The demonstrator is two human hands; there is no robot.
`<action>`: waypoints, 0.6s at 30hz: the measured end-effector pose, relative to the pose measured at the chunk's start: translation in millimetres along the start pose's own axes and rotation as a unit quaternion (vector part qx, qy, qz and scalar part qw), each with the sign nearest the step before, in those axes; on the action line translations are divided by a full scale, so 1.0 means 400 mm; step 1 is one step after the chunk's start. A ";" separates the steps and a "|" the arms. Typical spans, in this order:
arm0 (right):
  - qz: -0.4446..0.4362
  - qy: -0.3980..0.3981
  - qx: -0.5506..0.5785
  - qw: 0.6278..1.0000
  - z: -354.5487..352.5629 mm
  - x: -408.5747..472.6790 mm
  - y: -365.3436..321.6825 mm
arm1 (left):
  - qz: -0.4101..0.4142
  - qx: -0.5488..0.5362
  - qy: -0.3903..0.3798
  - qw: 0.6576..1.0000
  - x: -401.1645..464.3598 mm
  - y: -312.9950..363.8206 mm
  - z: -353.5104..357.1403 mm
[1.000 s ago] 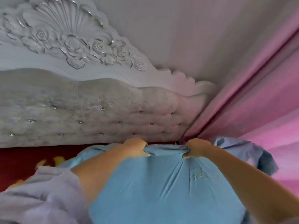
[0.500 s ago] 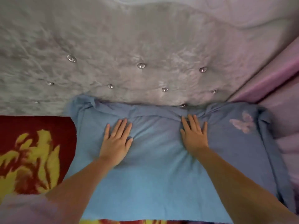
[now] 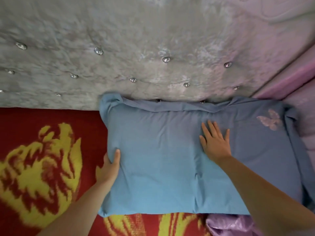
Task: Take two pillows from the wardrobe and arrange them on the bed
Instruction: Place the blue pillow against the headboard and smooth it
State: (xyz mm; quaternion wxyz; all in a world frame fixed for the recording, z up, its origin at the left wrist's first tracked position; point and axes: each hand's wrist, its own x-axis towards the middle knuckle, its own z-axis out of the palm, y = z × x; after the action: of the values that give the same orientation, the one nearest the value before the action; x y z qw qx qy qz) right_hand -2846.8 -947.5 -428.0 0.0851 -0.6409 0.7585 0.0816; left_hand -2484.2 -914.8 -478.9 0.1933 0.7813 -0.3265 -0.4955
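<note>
I see the blue pillow (image 3: pixel 162 160) flat at the bed's head end, its far edge against the grey tufted headboard (image 3: pixel 136 48); my left hand (image 3: pixel 109 169) grips the pillow's left edge, thumb on top; my right hand (image 3: pixel 215 142) lies flat, fingers spread, pressing its top; red-and-yellow blanket (image 3: pixel 42 159) underneath.

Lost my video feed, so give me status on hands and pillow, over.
Left hand grips the blue pillow at its left edge. Right hand flat on top. Pillow against the headboard. Nothing in the way.
</note>
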 end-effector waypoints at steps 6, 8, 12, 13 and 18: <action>-0.023 -0.043 -0.038 0.998 -0.038 -0.027 0.003 | -0.046 0.086 -0.013 0.995 -0.004 0.056 0.071; -0.027 -0.046 -0.040 0.998 -0.059 -0.048 0.000 | -0.004 0.145 0.001 0.989 -0.018 0.107 0.051; -0.044 -0.057 -0.057 0.996 -0.150 -0.103 -0.044 | 0.186 0.187 -0.001 0.964 -0.092 0.248 0.007; -0.054 -0.056 -0.063 0.995 -0.188 -0.112 -0.066 | 0.230 0.198 -0.013 0.953 -0.115 0.286 -0.012; -0.109 0.001 -0.070 0.992 -0.427 -0.152 -0.257 | 0.434 0.254 -0.027 0.864 -0.229 0.418 -0.217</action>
State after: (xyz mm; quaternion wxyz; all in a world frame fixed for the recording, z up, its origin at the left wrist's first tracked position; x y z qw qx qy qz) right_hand -2739.5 -946.1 -249.0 0.0475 -0.7239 0.6769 0.1246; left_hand -2486.2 -971.4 -277.3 0.1745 0.5693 -0.7520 -0.2827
